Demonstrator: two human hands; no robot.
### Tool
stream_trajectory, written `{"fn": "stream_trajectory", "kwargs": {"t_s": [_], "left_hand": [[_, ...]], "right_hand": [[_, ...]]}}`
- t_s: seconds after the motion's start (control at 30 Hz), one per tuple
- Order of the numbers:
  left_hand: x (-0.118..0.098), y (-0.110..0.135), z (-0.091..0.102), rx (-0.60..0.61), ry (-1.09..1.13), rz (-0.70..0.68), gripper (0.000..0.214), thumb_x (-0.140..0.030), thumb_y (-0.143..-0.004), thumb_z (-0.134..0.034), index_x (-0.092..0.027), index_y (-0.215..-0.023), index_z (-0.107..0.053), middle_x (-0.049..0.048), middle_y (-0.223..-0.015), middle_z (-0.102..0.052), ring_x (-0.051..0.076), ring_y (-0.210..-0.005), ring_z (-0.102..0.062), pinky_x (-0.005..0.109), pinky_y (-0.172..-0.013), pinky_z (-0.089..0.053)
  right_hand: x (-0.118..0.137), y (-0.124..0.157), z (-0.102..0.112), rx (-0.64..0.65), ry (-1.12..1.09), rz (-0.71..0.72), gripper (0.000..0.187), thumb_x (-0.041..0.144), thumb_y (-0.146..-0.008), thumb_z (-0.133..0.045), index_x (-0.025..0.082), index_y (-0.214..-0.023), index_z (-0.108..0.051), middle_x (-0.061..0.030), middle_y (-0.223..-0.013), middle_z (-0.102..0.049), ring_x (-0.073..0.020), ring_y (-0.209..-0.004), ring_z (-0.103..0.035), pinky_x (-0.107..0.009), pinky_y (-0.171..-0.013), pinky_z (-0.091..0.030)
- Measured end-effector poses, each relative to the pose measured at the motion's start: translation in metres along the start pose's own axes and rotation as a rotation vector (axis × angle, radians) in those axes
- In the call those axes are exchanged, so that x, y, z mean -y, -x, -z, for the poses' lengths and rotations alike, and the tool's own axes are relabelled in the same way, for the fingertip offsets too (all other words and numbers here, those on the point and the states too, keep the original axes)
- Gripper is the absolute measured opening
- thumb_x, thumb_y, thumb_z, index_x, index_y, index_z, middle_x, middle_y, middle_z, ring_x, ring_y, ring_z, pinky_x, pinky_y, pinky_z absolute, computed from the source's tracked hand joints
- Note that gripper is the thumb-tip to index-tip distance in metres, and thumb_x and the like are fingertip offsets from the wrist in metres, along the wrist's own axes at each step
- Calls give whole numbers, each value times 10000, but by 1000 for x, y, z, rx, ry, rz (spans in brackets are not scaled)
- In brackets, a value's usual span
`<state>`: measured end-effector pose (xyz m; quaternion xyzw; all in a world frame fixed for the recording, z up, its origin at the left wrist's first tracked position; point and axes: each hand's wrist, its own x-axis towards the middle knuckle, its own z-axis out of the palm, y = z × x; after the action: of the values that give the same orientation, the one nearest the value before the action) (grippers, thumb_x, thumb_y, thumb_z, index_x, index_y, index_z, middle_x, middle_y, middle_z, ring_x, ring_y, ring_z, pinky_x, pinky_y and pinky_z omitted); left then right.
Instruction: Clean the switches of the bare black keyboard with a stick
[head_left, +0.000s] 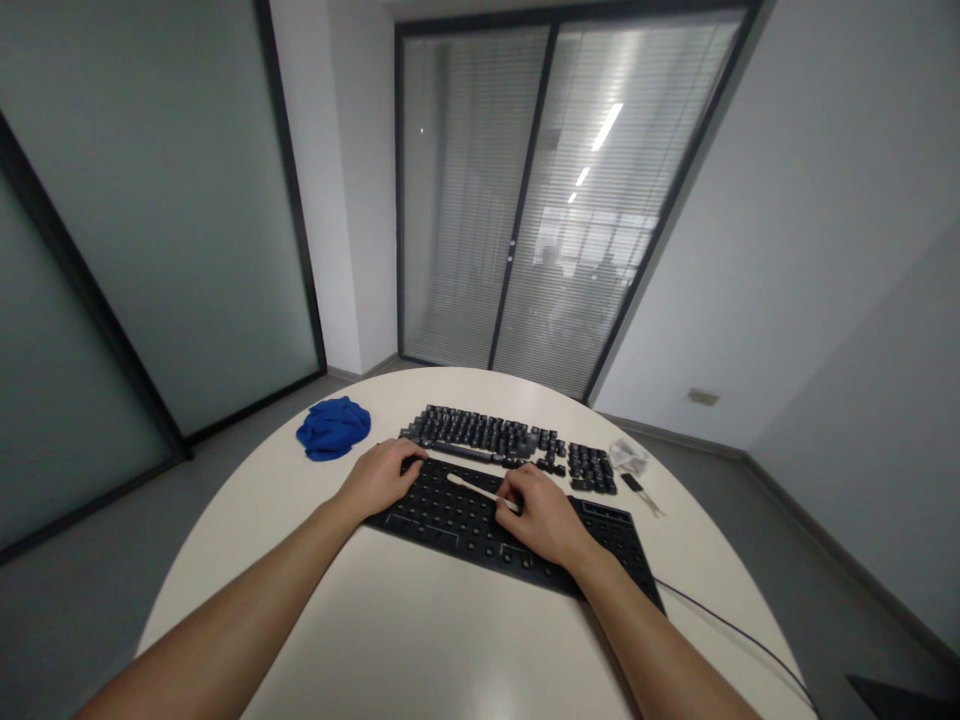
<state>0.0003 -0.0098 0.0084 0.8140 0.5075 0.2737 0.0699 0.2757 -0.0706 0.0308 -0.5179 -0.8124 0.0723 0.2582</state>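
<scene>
A black keyboard (469, 515) with its keycaps off lies on the table, exposing rows of bare switches. My left hand (384, 475) grips its left end, thumb over the top and fingers around the far corner. Pinched between the fingers of my right hand (541, 510) is a white cotton swab (472, 487), whose tip points left, low over the switches. I cannot tell whether the tip touches them. The loose black keycaps (480, 430) stand behind the keyboard, laid out in keyboard order.
A crumpled blue cloth (334, 428) is at the table's far left. On the right lie a clear plastic bag (628, 456) and a small black-and-white tool (643, 494). The keyboard's cable (739, 627) runs off the right edge of the round white table (360, 630).
</scene>
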Motion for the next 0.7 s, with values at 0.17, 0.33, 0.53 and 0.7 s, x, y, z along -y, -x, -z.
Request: {"fn": "stream_trajectory", "kwargs": {"t_s": [0.17,0.33,0.53,0.7], "left_hand": [[1,0,0,3,12,-5,253,-293,-894,-497,-260,-1038,-702,24,-1099,-714,246,-1051,-628,363,-904,-492],[-1,0,0,1,19,-18,251,-289,-899,-495,-258,-1034,-705,25,-1088,-719,241,-1045,-630,353,-901,-493],[-1,0,1,9,12,-7,254,-298,-899,-496,-252,-1038,-703,33,-1091,-716,243,-1042,-630,359,-925,-484],[-1,0,1,9,18,-13,257,-298,-904,-487,-248,-1044,-696,33,-1091,-713,244,-1037,-627,366,-921,-484]], "right_hand": [[1,0,1,0,-2,-3,50,143,-775,-605,191,-762,-612,-17,-772,-548,-175,-769,-535,-270,-721,-413],[2,0,1,5,-2,-6,54,139,-771,-607,191,-762,-617,-16,-771,-547,-173,-764,-535,-269,-724,-414],[0,0,0,1,-8,-7,49,150,-776,-598,192,-766,-621,-17,-779,-546,-171,-762,-538,-270,-715,-408],[-1,-1,-1,-9,-3,1,50,147,-773,-598,192,-762,-617,-16,-774,-542,-172,-766,-533,-272,-726,-411]]}}
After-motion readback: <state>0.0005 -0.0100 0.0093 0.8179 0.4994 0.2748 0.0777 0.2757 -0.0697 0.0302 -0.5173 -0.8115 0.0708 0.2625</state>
